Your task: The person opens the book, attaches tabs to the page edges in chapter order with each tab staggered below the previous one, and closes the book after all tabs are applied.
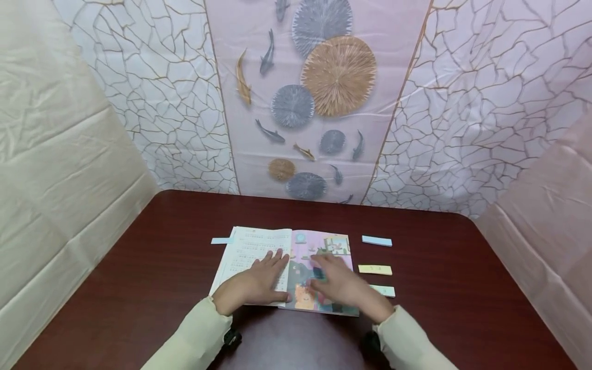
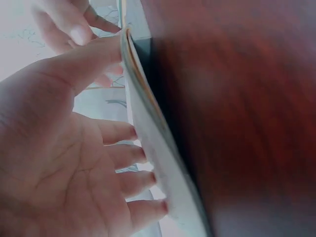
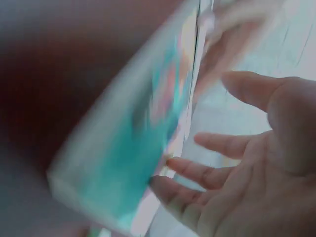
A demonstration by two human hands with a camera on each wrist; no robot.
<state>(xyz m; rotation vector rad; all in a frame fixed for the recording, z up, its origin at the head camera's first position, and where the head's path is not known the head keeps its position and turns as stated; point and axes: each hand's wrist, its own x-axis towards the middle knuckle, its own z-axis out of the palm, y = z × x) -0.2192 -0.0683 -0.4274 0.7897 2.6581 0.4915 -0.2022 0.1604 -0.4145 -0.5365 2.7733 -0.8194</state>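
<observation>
Reddish-brown tabletop (image 1: 134, 277) is carrying an open picture book (image 1: 245, 257), lying before the person, text page (image 1: 259, 241) on the left, illustrated page (image 1: 319, 239) on the right. Left hand (image 1: 259, 280) is resting on the text page, fingers straight and spread, thumb reaching the gutter near the lower edge; it is gripping nothing, apparently laid broad so as to press the sheets flat. Right hand (image 1: 339, 280) is spreading above the illustrated page, fingers parted and slightly bent, holding nothing; blur is hiding whether the fingertips are touching, so I cannot tell. Pale blue tab (image 1: 221, 240) is jutting past the text page's left edge, perhaps as a marker meant for showing. Three strips are lying apart in a column beyond the book's right edge: blue strip (image 1: 376, 241), yellow strip (image 1: 375, 270), pale green strip (image 1: 385, 291). Forearm is partly hiding the green; presumably they are sitting there for easy reach without covering print.
</observation>
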